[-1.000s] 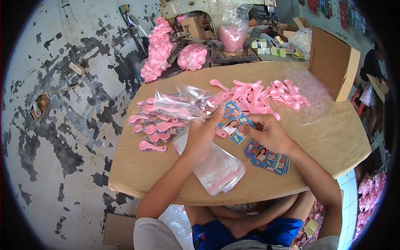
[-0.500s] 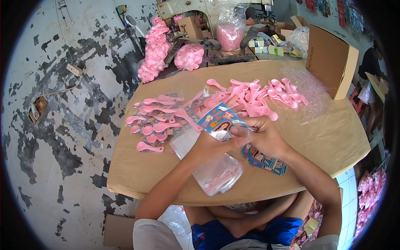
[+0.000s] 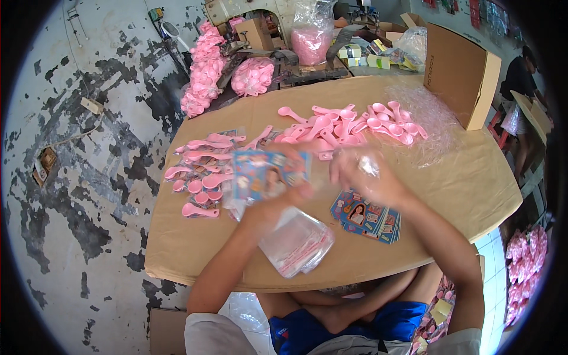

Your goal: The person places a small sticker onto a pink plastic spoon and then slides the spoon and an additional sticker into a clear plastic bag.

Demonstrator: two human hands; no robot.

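Note:
A blue printed card (image 3: 251,173) with colourful pictures is in my left hand (image 3: 289,190), with the thumb over its right side; both are blurred. To the right, my right hand (image 3: 373,180) is smeared by motion. A shiny clear patch shows at it, but I cannot make out whether it holds anything. Below the left hand lies a stack of clear plastic bags (image 3: 299,242). A fanned pile of blue cards (image 3: 367,219) rests below the right hand. Beyond both hands is a heap of loose pink spoons (image 3: 340,125). Pink spoons packed with cards (image 3: 201,171) lie on the left.
Brown paper covers the table (image 3: 449,207). A tangle of clear plastic strips (image 3: 426,127) lies beside an upright cardboard box (image 3: 458,74) at the back right. Bagged pink spoons (image 3: 252,77) and a machine (image 3: 266,15) stand behind. Another person (image 3: 520,77) is at the far right.
My hands have drawn apart; the left one has carried the card leftward. More of the card pile now shows. The whole view has shifted slightly.

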